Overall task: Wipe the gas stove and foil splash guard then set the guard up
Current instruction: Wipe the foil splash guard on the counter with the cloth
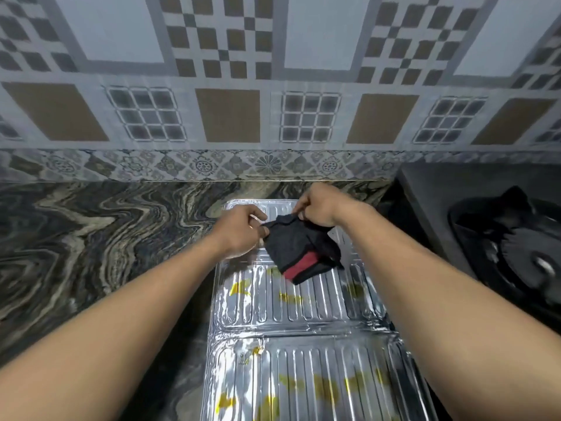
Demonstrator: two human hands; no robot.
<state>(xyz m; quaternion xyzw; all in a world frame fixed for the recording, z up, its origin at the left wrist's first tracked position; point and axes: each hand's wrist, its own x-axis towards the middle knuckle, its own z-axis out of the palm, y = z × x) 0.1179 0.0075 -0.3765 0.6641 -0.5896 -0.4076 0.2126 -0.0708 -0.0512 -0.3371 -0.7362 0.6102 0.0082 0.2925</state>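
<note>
The foil splash guard (303,326) lies flat on the marbled counter, its ribbed silver panels running from the wall toward me, with yellow stains on the middle and near panels. A dark cloth with a red stripe (300,253) hangs over the far panel. My left hand (239,232) pinches the cloth's left edge. Gripping the cloth's top corner a little farther back is my right hand (318,205). The black gas stove (516,238) sits at the right edge, its burner partly in view.
A dark swirled stone counter (91,238) spreads out to the left of the guard. A patterned tiled wall (273,101) rises directly behind. The stove's raised left side (425,208) stands close to the guard's right edge.
</note>
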